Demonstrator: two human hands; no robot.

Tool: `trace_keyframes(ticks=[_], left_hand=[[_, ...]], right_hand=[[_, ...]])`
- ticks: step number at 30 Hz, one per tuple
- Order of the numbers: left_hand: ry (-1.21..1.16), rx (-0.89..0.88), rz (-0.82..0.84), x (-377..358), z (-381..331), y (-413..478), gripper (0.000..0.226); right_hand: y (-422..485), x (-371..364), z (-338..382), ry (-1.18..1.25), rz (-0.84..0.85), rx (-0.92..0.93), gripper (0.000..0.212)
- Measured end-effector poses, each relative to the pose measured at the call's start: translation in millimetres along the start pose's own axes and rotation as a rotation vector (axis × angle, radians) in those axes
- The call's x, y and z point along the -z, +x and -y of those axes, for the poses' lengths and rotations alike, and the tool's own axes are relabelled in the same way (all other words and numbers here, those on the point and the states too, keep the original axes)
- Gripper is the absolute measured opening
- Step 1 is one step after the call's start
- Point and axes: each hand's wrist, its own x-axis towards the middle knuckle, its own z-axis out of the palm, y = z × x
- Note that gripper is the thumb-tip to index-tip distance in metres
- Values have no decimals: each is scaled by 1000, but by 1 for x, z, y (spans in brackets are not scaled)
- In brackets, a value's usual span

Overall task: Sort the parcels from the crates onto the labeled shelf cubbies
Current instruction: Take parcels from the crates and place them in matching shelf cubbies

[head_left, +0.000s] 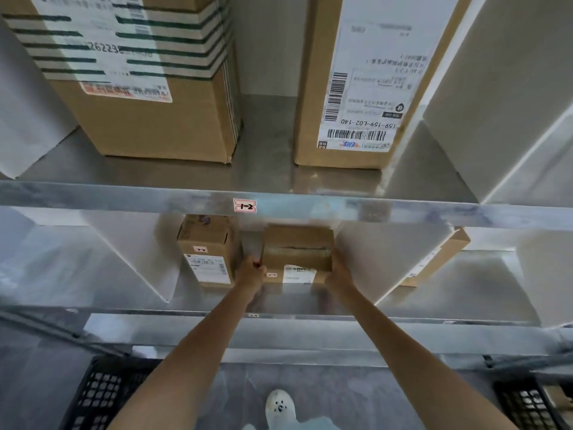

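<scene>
left hand [251, 274] and right hand [339, 273] clasp one small parcel [297, 252], one taller box [207, 252] beside, two crates [102, 392] [527, 401] below

My view is cool and rather dim. The metal shelf edge [341, 207] gives a soft glare, and the cubby [288, 297] below lies in shadow. The small box [297, 246] looks smeared with blur. Shelf lines bow toward the corners.

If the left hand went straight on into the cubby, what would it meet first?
Probably the cubby's back wall, through the narrow gap between the held parcel and the taller box; left hand may brush that box. Depth unclear.
</scene>
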Motion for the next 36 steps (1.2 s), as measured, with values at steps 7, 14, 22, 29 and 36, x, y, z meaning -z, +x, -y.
trace_keyframes(ticks=[7,14,22,29,36], left_hand=[[161,-94,-51,4,-17,-23,15],[278,-206,-99,13,-26,-61,19],[232,-412,-100,44,-33,-127,29],[86,-568,-274,91,-24,-196,21],[16,-549,-471,146,21,-258,21]], right_hand=[[15,-7,-11,-245,10,0,86],[-13,-7,1,-380,-104,160,88],[-82,-6,40,-326,-176,330,73],[-146,-35,81,-297,-183,558,52],[-222,-73,117,-209,35,781,36]])
